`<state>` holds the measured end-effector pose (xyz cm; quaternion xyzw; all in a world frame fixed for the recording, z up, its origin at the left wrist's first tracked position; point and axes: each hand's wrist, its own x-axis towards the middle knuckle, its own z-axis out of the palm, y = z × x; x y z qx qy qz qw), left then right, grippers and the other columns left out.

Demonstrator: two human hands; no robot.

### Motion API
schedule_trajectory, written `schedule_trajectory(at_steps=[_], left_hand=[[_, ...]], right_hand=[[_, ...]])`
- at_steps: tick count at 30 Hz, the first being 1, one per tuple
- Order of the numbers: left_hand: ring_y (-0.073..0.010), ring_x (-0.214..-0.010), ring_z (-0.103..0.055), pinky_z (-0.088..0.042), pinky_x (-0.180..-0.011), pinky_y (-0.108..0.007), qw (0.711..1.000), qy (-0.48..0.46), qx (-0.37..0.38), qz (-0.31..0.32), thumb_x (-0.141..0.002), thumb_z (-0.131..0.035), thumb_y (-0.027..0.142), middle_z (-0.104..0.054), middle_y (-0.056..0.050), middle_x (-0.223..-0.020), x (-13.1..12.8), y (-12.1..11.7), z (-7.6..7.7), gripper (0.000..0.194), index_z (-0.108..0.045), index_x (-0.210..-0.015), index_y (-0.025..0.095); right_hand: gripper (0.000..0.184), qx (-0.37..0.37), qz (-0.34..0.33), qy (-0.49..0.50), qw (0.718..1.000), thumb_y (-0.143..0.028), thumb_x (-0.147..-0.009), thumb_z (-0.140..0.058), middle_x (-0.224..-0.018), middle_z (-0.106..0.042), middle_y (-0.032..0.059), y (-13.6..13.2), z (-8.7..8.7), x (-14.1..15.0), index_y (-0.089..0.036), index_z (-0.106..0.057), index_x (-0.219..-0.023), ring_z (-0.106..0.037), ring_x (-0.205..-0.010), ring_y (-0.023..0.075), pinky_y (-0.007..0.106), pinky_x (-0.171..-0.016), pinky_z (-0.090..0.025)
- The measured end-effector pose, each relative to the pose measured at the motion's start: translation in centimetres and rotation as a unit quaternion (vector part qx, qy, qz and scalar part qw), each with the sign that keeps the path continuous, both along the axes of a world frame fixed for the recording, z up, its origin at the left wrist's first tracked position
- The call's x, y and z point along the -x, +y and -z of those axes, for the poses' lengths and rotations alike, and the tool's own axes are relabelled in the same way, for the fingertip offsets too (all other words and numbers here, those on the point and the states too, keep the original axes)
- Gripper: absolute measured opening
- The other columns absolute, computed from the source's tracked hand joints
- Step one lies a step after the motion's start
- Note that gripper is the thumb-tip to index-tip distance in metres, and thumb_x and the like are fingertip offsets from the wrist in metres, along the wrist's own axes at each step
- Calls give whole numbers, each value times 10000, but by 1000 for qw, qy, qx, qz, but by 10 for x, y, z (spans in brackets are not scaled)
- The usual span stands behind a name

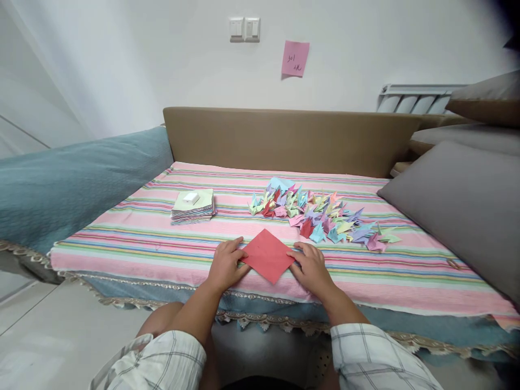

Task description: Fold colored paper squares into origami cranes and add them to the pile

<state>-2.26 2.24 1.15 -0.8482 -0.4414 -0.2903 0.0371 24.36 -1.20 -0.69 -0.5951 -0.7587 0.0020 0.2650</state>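
Observation:
A square red sheet of origami paper (pixel 268 255) lies turned like a diamond at the front of the striped cloth. My left hand (pixel 227 262) pinches its left corner, thumb on top. On the opposite corner, my right hand (pixel 311 265) has the same kind of grip. A faint crease runs across the paper between the two corners. Beyond it, to the right, spreads a pile of folded paper cranes (pixel 320 214) in many colours. Left of the paper stands a stack of paper sheets (pixel 194 214) with a small white block (pixel 190 198) on top.
A striped pink cloth (pixel 134 230) covers the seat, with a brown backrest (pixel 280 138) behind. Grey cushions (pixel 459 200) are piled at the right; a blue-covered armrest (pixel 89 179) bounds the left. A small brown object (pixel 454 264) lies near the cushions. A pink note (pixel 295 58) hangs on the wall.

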Motion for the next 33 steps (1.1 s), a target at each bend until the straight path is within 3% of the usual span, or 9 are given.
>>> schedule_trajectory(at_steps=[5,11,24,29,33], left_hand=[[-266,-1033,-549,-414,-891,-443,999,-17,10,-29,-699,-660,383,-589,-99,-1198,7,7,2,175,-671,-693,209],[-260,-1043,-554,-439,-884,-424,996,-43,40,-66,-727,-636,424,-617,-82,-1150,8,8,1,218,-693,-684,218],[-247,-985,-578,-424,-884,-409,994,-33,34,-98,-780,-572,396,-655,-72,-1073,1,8,0,232,-615,-657,204],[-239,-964,-578,-427,-866,-391,992,-32,31,-120,-766,-586,363,-646,-77,-1083,-1,8,4,196,-599,-874,200],[-248,-1062,-532,-337,-973,-460,994,-10,-22,-104,-803,-542,291,-588,-79,-1205,-8,3,5,253,-579,-1041,214]], right_hand=[[221,-14,21,27,999,-278,-817,-507,-1181,-543,68,4,5,-6,-276,-683,-952,-444,-1102,254,441,-928,-333],[204,7,11,59,998,-372,-809,-527,-1169,-555,60,0,-4,-6,-270,-696,-859,-449,-1114,253,437,-927,-342],[280,9,104,60,993,-411,-847,-463,-1114,-578,59,4,-1,-1,-220,-625,-721,-483,-1046,239,398,-887,-334],[245,-8,128,35,991,-389,-811,-523,-928,-598,35,5,-1,4,-203,-545,-653,-505,-906,205,332,-795,-330],[188,-20,132,30,991,-375,-785,-563,-807,-575,9,5,-2,6,-208,-527,-708,-499,-819,183,301,-737,-313]])
